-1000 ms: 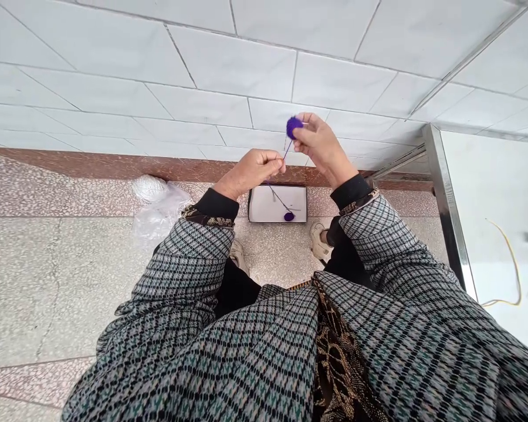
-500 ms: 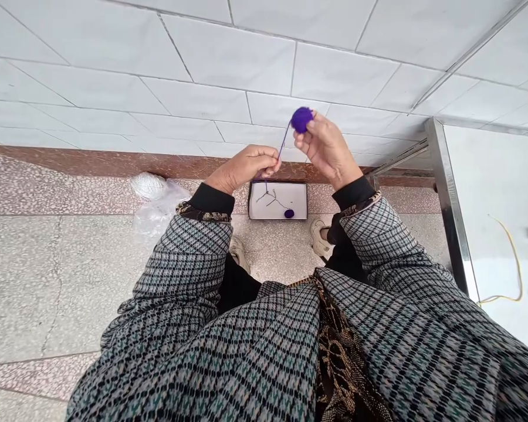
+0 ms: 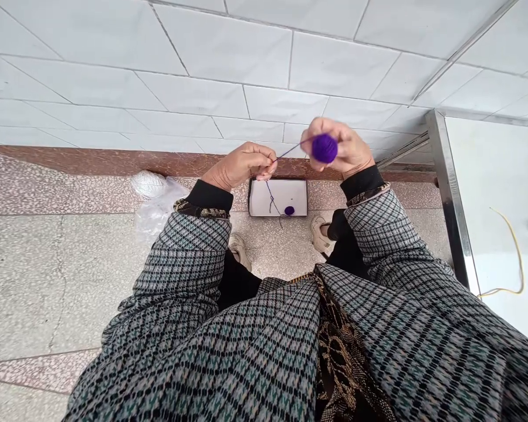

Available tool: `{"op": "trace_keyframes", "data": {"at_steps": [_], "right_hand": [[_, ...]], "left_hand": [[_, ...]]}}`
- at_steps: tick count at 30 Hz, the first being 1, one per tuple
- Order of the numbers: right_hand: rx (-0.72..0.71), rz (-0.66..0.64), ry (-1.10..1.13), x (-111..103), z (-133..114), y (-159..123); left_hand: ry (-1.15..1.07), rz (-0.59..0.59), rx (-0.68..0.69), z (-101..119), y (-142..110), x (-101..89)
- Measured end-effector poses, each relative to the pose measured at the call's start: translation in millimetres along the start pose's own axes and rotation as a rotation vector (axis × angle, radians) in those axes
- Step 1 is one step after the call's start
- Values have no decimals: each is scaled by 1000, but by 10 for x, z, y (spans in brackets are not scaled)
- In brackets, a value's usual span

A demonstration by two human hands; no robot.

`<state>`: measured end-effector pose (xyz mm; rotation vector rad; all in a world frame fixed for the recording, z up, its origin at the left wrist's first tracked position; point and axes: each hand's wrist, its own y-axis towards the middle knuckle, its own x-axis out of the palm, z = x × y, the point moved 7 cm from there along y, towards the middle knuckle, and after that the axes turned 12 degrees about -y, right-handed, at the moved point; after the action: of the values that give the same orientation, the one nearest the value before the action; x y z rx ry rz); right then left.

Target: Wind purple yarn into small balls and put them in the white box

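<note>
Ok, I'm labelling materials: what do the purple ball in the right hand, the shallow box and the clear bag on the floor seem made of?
Purple ball: apparently matte yarn, from its wound surface and the strand leading off it; fibre unclear.
Shallow box: perhaps cardboard, from its thin straight walls; pale, smooth inside.
Clear bag: likely thin plastic film, slightly shiny, being see-through and crumpled.

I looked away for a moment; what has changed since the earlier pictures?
The right hand has moved rightward with its purple ball, farther from the left hand; the yarn between them slants less steeply. Both keep their hold. The second ball in the box and the white ball on the floor stayed put.
</note>
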<state>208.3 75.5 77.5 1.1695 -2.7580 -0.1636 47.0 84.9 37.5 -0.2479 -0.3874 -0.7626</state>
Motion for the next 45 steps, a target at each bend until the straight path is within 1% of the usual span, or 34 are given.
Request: {"op": "trace_keyframes", "data": {"at_steps": [2, 3, 5, 8, 10, 11, 13, 14, 16, 17, 19, 22, 23, 24, 25, 26, 27, 28, 29, 30, 31, 32, 33, 35, 37, 38, 39, 40, 41, 42, 43, 44, 45], "right_hand": [[-63, 157, 101, -163, 11, 17], [-92, 211, 146, -229, 26, 26], [-147, 267, 225, -318, 44, 41], [-253, 298, 292, -361, -31, 36], [-223, 366, 255, -357, -78, 31], [-185, 425, 210, -360, -95, 28], [-80, 590, 52, -406, -104, 13], [-39, 680, -37, -449, -102, 1], [11, 834, -184, -559, -66, -18], [38, 878, -231, -612, -18, -17], [108, 906, -286, -698, 125, -2], [244, 873, -422, -712, 309, 1], [291, 841, -485, -673, 343, 0], [342, 772, -565, -604, 366, 9], [399, 654, -651, -503, 391, 32], [459, 489, -727, -373, 427, 57], [503, 296, -766, -222, 466, 75], [522, 104, -753, -65, 494, 77], [506, -47, -686, 75, 491, 72], [452, -124, -565, 175, 448, 74], [379, -133, -427, 222, 380, 89], [301, -82, -299, 213, 305, 114], [230, 11, -199, 160, 244, 141], [135, 259, -95, -9, 190, 180], [121, 494, -87, -148, 226, 198], [146, 580, -106, -187, 267, 204], [190, 638, -154, -206, 309, 208], [252, 658, -243, -206, 344, 213], [322, 627, -368, -186, 368, 222], [387, 543, -510, -144, 383, 233], [436, 411, -639, -80, 393, 242], [458, 250, -722, 3, 402, 240], [454, 89, -735, 95, 405, 221]], "left_hand": [[-18, 19, 8, -14, 15, 12], [-24, 40, 13, -20, 23, 7], [-34, 91, 18, -36, 36, -17], [-49, 151, 12, -66, 44, -49], [-44, 185, 14, -84, 43, -70], [-29, 203, 23, -90, 42, -83], [32, 223, 36, -108, 42, -103], [75, 214, 33, -124, 44, -103], [162, 154, 8, -161, 45, -76], [200, 115, -4, -171, 40, -53], [263, 47, -4, -152, 14, -2], [336, -27, 3, -70, -51, 74], [356, -44, -1, -46, -72, 90], [367, -50, -3, -23, -88, 92], [370, -40, -2, -1, -98, 77], [361, -12, 5, 21, -100, 42], [342, 34, 20, 45, -96, -10], [316, 92, 41, 68, -88, -74], [286, 159, 64, 89, -79, -144], [260, 224, 86, 106, -70, -210], [244, 277, 99, 113, -62, -261], [238, 310, 102, 112, -52, -290], [244, 318, 90, 99, -41, -291], [282, 268, 41, 55, -20, -219], [334, 158, -5, 11, -13, -84], [359, 99, -19, -3, -17, -14], [380, 44, -27, -12, -24, 46], [392, 1, -30, -16, -33, 89], [394, -21, -27, -14, -41, 107], [385, -23, -22, -9, -47, 100], [366, -6, -15, -2, -51, 70], [342, 20, -12, 1, -53, 29], [313, 49, -10, 1, -55, -16]]}}
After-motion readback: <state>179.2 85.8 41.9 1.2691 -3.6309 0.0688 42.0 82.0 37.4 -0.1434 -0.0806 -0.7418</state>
